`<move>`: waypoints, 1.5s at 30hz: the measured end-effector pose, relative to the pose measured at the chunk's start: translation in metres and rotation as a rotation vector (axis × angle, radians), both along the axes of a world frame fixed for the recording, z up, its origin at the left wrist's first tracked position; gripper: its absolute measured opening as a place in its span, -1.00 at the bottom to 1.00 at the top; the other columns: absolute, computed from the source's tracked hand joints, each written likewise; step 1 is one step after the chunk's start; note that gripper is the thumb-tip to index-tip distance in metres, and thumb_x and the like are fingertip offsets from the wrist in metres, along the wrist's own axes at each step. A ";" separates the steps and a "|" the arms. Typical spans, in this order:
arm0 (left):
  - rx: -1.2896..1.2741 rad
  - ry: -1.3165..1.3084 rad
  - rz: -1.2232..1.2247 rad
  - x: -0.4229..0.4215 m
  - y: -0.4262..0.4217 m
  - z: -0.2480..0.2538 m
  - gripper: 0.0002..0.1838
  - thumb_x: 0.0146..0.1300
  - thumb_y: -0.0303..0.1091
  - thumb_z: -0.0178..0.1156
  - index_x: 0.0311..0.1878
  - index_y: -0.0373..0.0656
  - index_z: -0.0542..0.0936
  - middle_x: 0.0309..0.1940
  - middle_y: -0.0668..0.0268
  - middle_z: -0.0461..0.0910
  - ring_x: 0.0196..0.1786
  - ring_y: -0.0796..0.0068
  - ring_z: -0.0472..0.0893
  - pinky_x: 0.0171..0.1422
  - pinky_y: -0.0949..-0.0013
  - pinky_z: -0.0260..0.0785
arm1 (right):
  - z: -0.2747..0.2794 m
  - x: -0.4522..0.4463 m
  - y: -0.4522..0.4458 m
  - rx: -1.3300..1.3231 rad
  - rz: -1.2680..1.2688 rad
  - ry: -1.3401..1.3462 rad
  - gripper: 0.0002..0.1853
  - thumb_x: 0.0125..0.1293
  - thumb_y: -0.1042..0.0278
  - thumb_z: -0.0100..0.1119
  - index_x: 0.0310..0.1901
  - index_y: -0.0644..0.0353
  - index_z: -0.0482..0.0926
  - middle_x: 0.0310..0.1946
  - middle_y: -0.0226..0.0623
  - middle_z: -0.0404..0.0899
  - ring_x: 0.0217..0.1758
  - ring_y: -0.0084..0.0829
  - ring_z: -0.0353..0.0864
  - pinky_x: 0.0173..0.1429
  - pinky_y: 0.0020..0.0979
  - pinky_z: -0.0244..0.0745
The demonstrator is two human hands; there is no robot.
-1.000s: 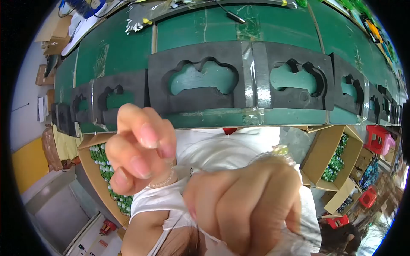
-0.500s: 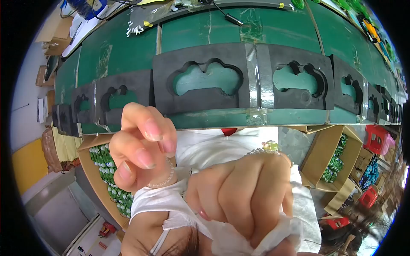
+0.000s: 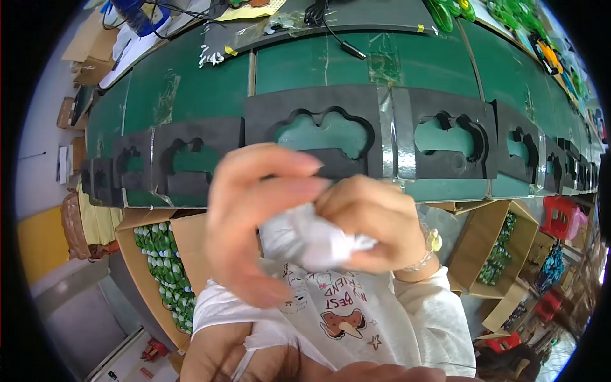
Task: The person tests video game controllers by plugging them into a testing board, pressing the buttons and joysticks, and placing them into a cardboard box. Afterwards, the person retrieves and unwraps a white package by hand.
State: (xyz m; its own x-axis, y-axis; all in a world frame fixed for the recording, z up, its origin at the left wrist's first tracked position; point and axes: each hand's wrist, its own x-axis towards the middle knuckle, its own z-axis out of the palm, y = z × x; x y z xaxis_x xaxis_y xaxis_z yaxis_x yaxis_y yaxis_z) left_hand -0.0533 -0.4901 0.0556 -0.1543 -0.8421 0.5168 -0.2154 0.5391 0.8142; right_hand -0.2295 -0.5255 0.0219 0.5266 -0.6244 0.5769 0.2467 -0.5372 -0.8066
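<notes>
My right hand (image 3: 379, 219) is closed on a crumpled white tissue (image 3: 309, 239), held in front of my chest. A loose end of the tissue pokes out by the thumb. My left hand (image 3: 238, 223), smeared by motion, curves in a wide C on the left of the tissue with thumb and fingers apart. Whether it touches the tissue I cannot tell. Just beyond both hands, a black foam block (image 3: 261, 118) with a scalloped cutout stands at the bench edge.
More black foam blocks (image 3: 449, 105) line the edge of the green bench (image 3: 191, 83). Cardboard boxes of green-and-white items stand below, a left box (image 3: 191, 232) and a right box (image 3: 525, 235). A black cable (image 3: 344, 44) lies towards the back.
My right hand has moved up and forward with the tissue, from low near my body to chest front. My left hand has swung right and down beside it, fingers spreading wider.
</notes>
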 end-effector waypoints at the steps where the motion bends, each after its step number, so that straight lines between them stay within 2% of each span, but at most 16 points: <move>1: -0.075 -0.177 -0.046 0.002 -0.006 0.003 -0.36 0.09 0.15 0.13 0.02 -0.24 0.54 0.03 0.01 0.40 -0.05 0.13 0.47 0.03 0.18 0.33 | 0.008 -0.008 -0.001 -0.100 -0.109 0.204 -0.67 -0.18 0.40 0.37 -0.31 0.21 0.51 -0.34 -0.25 0.46 -0.44 -0.25 0.54 -0.42 -0.34 0.45; 4: -0.118 -0.554 -0.141 -0.009 -0.017 0.007 -0.45 0.18 0.00 0.13 0.09 -0.26 0.50 0.08 -0.06 0.36 0.11 0.06 0.41 0.19 0.15 0.25 | 0.002 -0.010 0.002 -0.132 -0.251 0.326 -0.63 -0.13 0.35 0.39 -0.22 0.19 0.53 -0.26 -0.25 0.47 -0.40 -0.25 0.55 -0.36 -0.34 0.51; 8: 0.194 -0.251 -0.157 -0.006 -0.016 0.003 -0.43 0.13 -0.02 0.20 0.07 -0.29 0.51 -0.03 0.06 0.47 -0.05 0.23 0.52 -0.02 0.37 0.35 | 0.019 -0.013 0.002 0.023 -0.342 0.310 -0.63 -0.08 0.48 0.41 -0.19 0.24 0.53 -0.31 -0.22 0.55 -0.33 -0.30 0.59 -0.30 -0.41 0.50; 9: 0.124 -0.234 -0.081 -0.008 -0.015 0.004 -0.56 0.01 -0.35 0.32 0.01 -0.24 0.55 -0.25 0.16 0.54 -0.34 0.33 0.54 -0.28 0.44 0.39 | 0.020 -0.014 0.003 0.060 -0.324 0.246 -0.64 -0.09 0.50 0.41 -0.20 0.26 0.52 -0.32 -0.22 0.56 -0.33 -0.31 0.59 -0.31 -0.42 0.49; 12: 0.199 -0.208 -0.022 -0.002 -0.009 0.011 -0.64 -0.05 -0.36 0.37 -0.13 -0.25 0.62 -0.44 0.24 0.56 -0.46 0.40 0.53 -0.40 0.47 0.36 | 0.022 -0.017 0.004 0.139 -0.242 0.093 -0.62 -0.13 0.54 0.42 -0.23 0.31 0.49 -0.35 -0.19 0.57 -0.33 -0.32 0.57 -0.28 -0.41 0.45; 13: 0.237 -0.172 0.028 -0.005 -0.005 0.009 -0.52 -0.05 -0.05 0.35 -0.27 -0.34 0.62 -0.50 0.23 0.60 -0.48 0.40 0.55 -0.40 0.46 0.34 | 0.022 -0.019 0.003 0.144 -0.198 0.066 -0.61 -0.17 0.54 0.43 -0.25 0.32 0.48 -0.35 -0.15 0.56 -0.32 -0.31 0.55 -0.26 -0.38 0.42; 16: 0.189 -0.163 -0.061 -0.005 -0.001 0.018 -0.55 -0.05 -0.08 0.38 -0.26 -0.32 0.62 -0.47 0.19 0.61 -0.49 0.42 0.55 -0.42 0.46 0.34 | 0.017 -0.018 0.007 0.190 -0.151 -0.118 -0.57 -0.24 0.53 0.46 -0.29 0.32 0.44 -0.41 -0.14 0.51 -0.38 -0.32 0.48 -0.30 -0.32 0.35; 20: 0.077 0.167 -0.319 -0.013 -0.003 0.022 -0.71 -0.05 -0.43 0.38 -0.21 -0.31 0.62 -0.46 0.24 0.58 -0.53 0.44 0.53 -0.48 0.47 0.36 | 0.031 -0.017 0.015 0.219 0.029 -0.337 -0.70 -0.16 0.50 0.47 -0.35 0.31 0.56 -0.46 -0.15 0.57 -0.49 -0.34 0.55 -0.46 -0.46 0.40; 24: 0.278 0.152 -0.641 0.006 0.003 0.051 -0.76 0.12 -0.39 0.27 -0.14 -0.25 0.61 -0.22 0.19 0.55 -0.21 0.30 0.55 -0.14 0.30 0.37 | 0.051 0.003 0.012 0.047 0.098 -0.587 -0.77 -0.02 0.49 0.39 -0.35 0.39 0.56 -0.46 0.02 0.53 -0.59 -0.34 0.50 -0.55 -0.47 0.39; 26: 0.463 0.148 -0.699 0.014 0.001 0.077 -0.79 0.20 -0.37 0.21 -0.11 -0.20 0.61 -0.10 0.19 0.53 -0.04 0.24 0.54 0.03 0.23 0.35 | 0.051 0.000 0.011 0.145 0.277 -0.609 -0.81 0.06 0.51 0.31 -0.33 0.36 0.51 -0.45 0.04 0.52 -0.59 -0.29 0.51 -0.54 -0.39 0.40; 28: 0.729 0.141 -0.695 0.018 0.002 0.095 -0.79 0.21 -0.34 0.20 -0.10 -0.17 0.61 -0.10 0.18 0.54 -0.02 0.22 0.54 0.05 0.23 0.36 | 0.049 -0.013 0.020 0.390 0.457 -0.610 -0.86 0.13 0.52 0.22 -0.34 0.29 0.44 -0.45 0.01 0.51 -0.59 -0.23 0.52 -0.51 -0.28 0.42; 30: 0.512 0.331 -0.612 0.008 0.001 0.076 -0.78 0.17 -0.42 0.18 -0.14 -0.28 0.60 -0.19 0.13 0.56 -0.15 0.27 0.57 -0.10 0.32 0.39 | 0.041 -0.010 0.017 0.474 0.601 -0.669 -0.88 0.16 0.52 0.20 -0.32 0.27 0.44 -0.42 0.03 0.51 -0.56 -0.19 0.54 -0.47 -0.23 0.45; 31: 0.159 0.509 -0.517 -0.012 0.001 0.038 -0.78 0.12 -0.50 0.15 -0.17 -0.41 0.58 -0.26 0.07 0.58 -0.28 0.33 0.59 -0.26 0.41 0.41 | 0.036 -0.004 0.014 0.474 0.668 -0.717 -0.88 0.18 0.51 0.20 -0.30 0.27 0.45 -0.39 0.06 0.52 -0.54 -0.17 0.55 -0.46 -0.22 0.46; 33: -0.080 0.589 -0.407 -0.018 0.002 0.029 -0.79 0.06 -0.59 0.13 -0.22 -0.51 0.56 -0.37 0.03 0.61 -0.42 0.38 0.61 -0.41 0.49 0.44 | 0.037 -0.002 0.017 0.653 0.730 -0.741 -0.87 0.16 0.54 0.23 -0.29 0.31 0.48 -0.39 0.08 0.52 -0.48 -0.16 0.55 -0.41 -0.20 0.48; 38: 0.143 0.549 -0.545 0.000 0.015 0.038 -0.81 0.07 -0.56 0.15 -0.22 -0.42 0.53 -0.35 0.04 0.58 -0.40 0.34 0.60 -0.34 0.45 0.46 | 0.024 0.025 0.012 0.728 1.097 -0.850 -0.80 0.13 0.47 0.31 -0.32 0.40 0.50 -0.36 0.07 0.52 -0.43 -0.18 0.51 -0.28 -0.19 0.47; 45: 0.276 0.680 -0.719 0.021 0.019 0.026 -0.79 0.10 -0.50 0.18 -0.17 -0.30 0.49 -0.27 0.06 0.54 -0.36 0.30 0.59 -0.26 0.37 0.48 | 0.022 0.031 0.023 0.638 0.820 -0.775 -0.66 0.22 0.17 0.24 -0.29 0.39 0.59 -0.21 0.02 0.46 -0.23 -0.15 0.47 -0.15 -0.20 0.40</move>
